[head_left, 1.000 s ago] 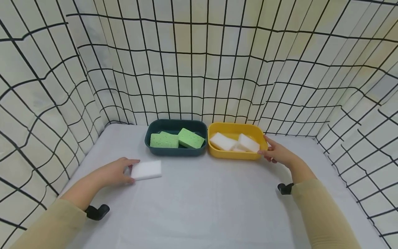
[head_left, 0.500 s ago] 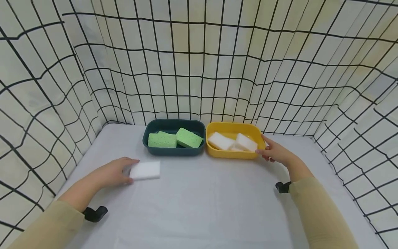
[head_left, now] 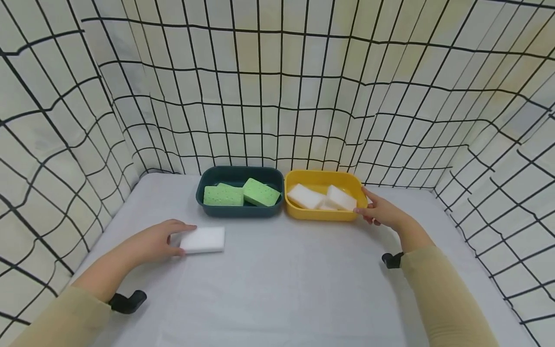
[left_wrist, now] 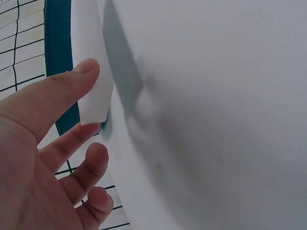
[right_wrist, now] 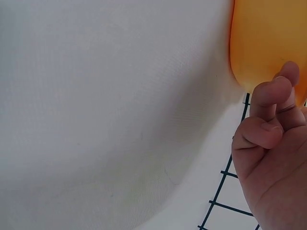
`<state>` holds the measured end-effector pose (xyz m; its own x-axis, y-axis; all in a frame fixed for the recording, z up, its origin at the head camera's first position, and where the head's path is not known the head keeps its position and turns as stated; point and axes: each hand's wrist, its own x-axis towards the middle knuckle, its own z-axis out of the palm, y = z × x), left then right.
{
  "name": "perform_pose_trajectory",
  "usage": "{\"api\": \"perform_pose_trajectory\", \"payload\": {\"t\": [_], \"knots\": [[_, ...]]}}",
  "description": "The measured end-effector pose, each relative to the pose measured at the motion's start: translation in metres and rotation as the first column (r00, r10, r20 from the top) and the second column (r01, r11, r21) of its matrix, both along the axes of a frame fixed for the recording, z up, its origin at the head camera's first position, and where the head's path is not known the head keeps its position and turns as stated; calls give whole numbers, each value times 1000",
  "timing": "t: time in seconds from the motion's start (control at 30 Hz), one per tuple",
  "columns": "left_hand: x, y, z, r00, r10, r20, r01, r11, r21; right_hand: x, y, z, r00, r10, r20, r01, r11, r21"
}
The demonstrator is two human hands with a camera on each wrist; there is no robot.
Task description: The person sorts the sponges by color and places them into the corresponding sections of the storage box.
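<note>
My left hand (head_left: 151, 243) pinches the near end of a white sponge (head_left: 203, 240) between thumb and index finger, at the left of the table. In the left wrist view the white sponge (left_wrist: 90, 96) appears edge-on with a shadow beside it, while the other fingers of the left hand (left_wrist: 53, 148) curl loosely. My right hand (head_left: 383, 212) grips the right end of a yellow tray (head_left: 321, 215), index finger at its far corner and thumb at the near one. Several white sponges (head_left: 305, 196) lie inside. From the right wrist, the tray (right_wrist: 268, 43) shows only partly.
Left of the yellow tray, very near it, stands a dark green tray (head_left: 240, 211) with several light green sponges (head_left: 261, 193). A white cloth (head_left: 277, 289) covers the table. Black wire grid (head_left: 269, 101) backed by pale fabric rises behind and along both sides.
The white sponge has turned slightly in my left hand and shifted a little right relative to the trays. The whole head view has drifted slightly. My right hand keeps its grip.
</note>
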<state>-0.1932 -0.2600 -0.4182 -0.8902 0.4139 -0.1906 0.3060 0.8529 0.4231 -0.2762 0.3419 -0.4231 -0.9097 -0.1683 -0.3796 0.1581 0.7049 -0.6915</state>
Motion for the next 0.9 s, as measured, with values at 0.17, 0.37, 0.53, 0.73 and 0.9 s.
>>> {"api": "perform_pose_trajectory", "payload": {"t": [0.17, 0.37, 0.53, 0.73, 0.9], "knots": [[4, 5, 6, 1000, -7, 3, 6, 1000, 23, -2, 1, -3, 1000, 0, 0, 0, 1000, -5], [5, 18, 10, 1000, -6, 18, 5, 999, 40, -4, 2, -3, 1000, 2, 4, -2, 1000, -7], [2, 31, 16, 1000, 3, 23, -5, 998, 69, -3, 3, -3, 1000, -1, 8, 1, 1000, -6], [-6, 50, 27, 999, -37, 0, 37, 995, 89, -2, 2, -2, 1000, 1, 11, -1, 1000, 4], [-17, 66, 37, 998, -64, -14, 65, 994, 88, -2, 1, -1, 1000, -3, 16, 3, 1000, 12]]}}
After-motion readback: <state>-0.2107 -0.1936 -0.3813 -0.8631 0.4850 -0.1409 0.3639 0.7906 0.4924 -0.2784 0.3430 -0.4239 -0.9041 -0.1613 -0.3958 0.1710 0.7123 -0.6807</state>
